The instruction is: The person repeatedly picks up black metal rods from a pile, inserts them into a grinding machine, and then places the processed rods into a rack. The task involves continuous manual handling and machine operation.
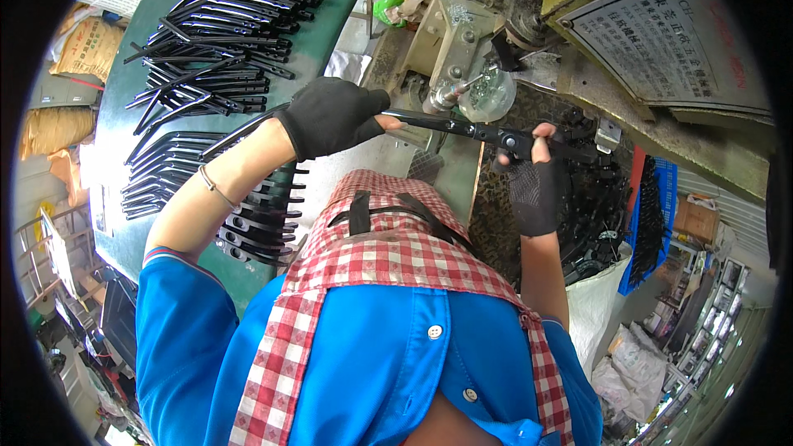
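Observation:
A long black metal bar (442, 123) lies across the front of my body, below the machine's riveting point. My left hand (334, 118), in a black glove with bare fingertips, is closed round its middle. What looks like the bar's bent end comes out behind that wrist, over the green table. At the other end sits a black bracket (518, 144) with a round hole or rivet. My right hand (535, 190), also in a black fingerless glove, pinches that bracket end between thumb and fingers. The glove hides part of the left grip.
Many similar black bars (239, 16) lie in rows on the green table (132, 41) at left. A machine (450, 37) stands ahead, with a clear plastic bowl (489, 97) on it. Black parts (578, 223) fill a sack at right, near a blue crate (667, 198).

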The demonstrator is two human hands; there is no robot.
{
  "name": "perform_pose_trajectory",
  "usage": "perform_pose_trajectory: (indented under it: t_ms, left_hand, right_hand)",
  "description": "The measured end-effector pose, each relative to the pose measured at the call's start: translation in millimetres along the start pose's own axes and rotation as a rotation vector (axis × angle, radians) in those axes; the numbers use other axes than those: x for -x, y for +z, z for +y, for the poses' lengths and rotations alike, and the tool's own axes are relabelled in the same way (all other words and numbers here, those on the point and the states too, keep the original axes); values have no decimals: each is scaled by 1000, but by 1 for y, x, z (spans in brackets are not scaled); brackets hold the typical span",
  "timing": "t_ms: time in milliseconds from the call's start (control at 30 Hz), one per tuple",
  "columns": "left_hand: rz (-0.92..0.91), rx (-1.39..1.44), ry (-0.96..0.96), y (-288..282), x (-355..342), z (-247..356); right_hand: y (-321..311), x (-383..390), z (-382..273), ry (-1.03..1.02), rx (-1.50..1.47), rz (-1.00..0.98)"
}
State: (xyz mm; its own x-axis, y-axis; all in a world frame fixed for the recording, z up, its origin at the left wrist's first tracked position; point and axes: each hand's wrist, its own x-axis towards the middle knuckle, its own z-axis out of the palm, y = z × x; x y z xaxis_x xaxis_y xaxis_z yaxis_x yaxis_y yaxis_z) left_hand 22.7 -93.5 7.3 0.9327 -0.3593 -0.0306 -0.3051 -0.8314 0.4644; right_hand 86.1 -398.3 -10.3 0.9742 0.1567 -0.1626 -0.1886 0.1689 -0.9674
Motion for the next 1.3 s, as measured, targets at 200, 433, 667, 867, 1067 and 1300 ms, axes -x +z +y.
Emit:
perform_pose_trajectory:
  t_ms: [200, 433, 667, 867, 1067, 1300]
  left_hand:
    - [63, -234, -67, -13, -9, 5]
    - [-38, -3, -24, -14, -11, -2]
    - [22, -29, -2, -27, -33, -8]
    - [82, -122, 103, -31, -56, -25]
    - [14, -252, 76, -40, -63, -21]
    - [-62, -227, 86, -16, -74, -41]
  right_hand:
    - [21, -4, 6, 383, -308, -30]
    - [24, -11, 11, 122, -28, 4]
    - [33, -34, -5, -57, -141, -86]
    - [22, -49, 10, -24, -202, -88]
    - [22, -51, 35, 146, -349, 83]
    - [31, -60, 47, 224, -164, 246]
